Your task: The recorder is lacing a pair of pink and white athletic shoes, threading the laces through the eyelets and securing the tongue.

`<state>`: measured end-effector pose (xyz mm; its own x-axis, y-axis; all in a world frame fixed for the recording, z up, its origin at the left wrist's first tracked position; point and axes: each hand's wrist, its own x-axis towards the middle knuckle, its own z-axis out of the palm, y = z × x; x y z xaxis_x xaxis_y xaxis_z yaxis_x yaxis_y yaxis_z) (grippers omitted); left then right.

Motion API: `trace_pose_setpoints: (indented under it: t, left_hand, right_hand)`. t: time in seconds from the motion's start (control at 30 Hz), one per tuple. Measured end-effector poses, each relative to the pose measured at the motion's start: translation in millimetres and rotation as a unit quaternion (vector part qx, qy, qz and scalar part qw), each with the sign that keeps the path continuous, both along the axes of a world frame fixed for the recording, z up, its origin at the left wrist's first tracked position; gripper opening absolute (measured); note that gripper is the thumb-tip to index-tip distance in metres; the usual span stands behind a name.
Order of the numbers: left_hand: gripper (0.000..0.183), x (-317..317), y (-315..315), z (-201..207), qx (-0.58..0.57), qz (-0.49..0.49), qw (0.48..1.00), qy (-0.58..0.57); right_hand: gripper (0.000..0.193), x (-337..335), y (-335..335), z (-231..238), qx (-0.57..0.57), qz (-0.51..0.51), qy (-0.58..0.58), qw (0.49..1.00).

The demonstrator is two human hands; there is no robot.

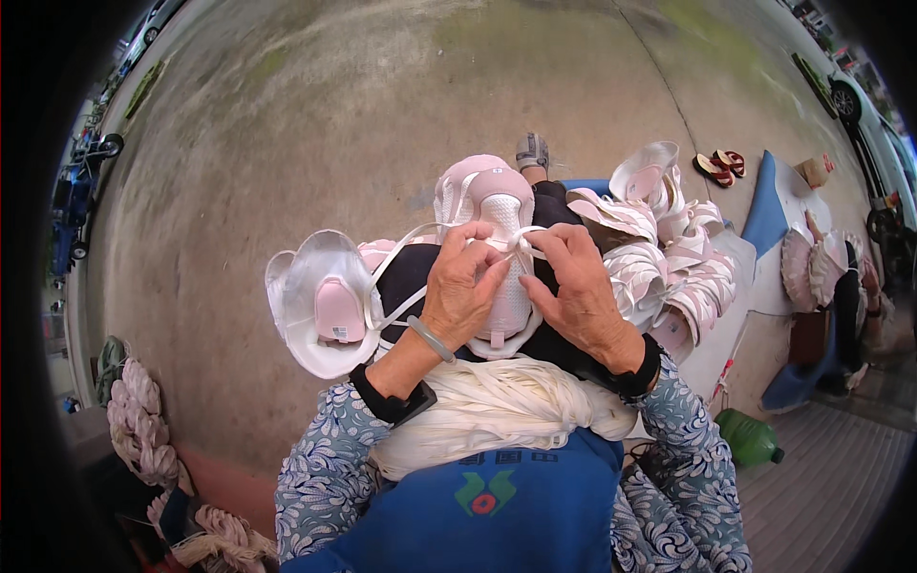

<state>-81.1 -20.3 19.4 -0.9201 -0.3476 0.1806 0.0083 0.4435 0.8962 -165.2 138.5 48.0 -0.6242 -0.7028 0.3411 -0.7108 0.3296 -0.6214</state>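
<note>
A pink and white shoe upper (pixel 504 313) lies across my lap, its toe pointing away from me. My left hand (pixel 460 283) is closed at the left side of the upper, thumb and fingers pinching a white shoelace (pixel 413 232) that loops out to the left. With thumb and forefinger my right hand (pixel 579 292) grips the same lace near a small loop over the tongue. Fingertips of both hands almost meet there. Another upper (pixel 338 323) rests by my left knee. A thick bundle of loose white laces (pixel 497 406) lies over my lap.
Many stacked uppers (pixel 638 272) sit to the right. A blue and white sheet (pixel 764 205), sandals (pixel 721 167) and a green bottle (pixel 748 437) lie beyond. At far right another person (pixel 845 296) sits with uppers. Bundled uppers (pixel 138 420) are at the lower left.
</note>
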Motion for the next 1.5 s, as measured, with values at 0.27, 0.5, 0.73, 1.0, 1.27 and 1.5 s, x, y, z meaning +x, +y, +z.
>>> trace_pose_setpoints:
  t: [0.27,0.5,0.73,1.0,1.27,1.5]
  left_hand:
    - [0.022,13,-17,-8,0.01,-0.044,0.999,0.017]
    - [0.047,20,-24,-8,-0.054,-0.021,0.998,-0.009]
    - [0.041,11,-26,-10,-0.141,-0.012,0.99,0.009]
    - [0.033,8,-40,-20,-0.138,-0.035,0.99,0.004]
    - [0.021,5,-58,-14,-0.11,-0.124,0.986,0.002]
    - [0.019,7,-59,-12,-0.087,-0.118,0.989,-0.007]
  right_hand:
    - [0.013,-15,-29,-5,0.036,0.129,0.219,0.967]
    - [0.011,49,-29,48,-0.048,0.33,-0.209,0.92]
    - [0.015,25,-45,-2,0.074,0.013,-0.081,0.994]
    - [0.018,28,-59,-29,0.133,-0.054,0.103,0.984]
    - [0.021,31,-65,-32,0.132,-0.085,0.123,0.98]
    - [0.02,29,-71,-35,0.173,-0.084,0.155,0.969]
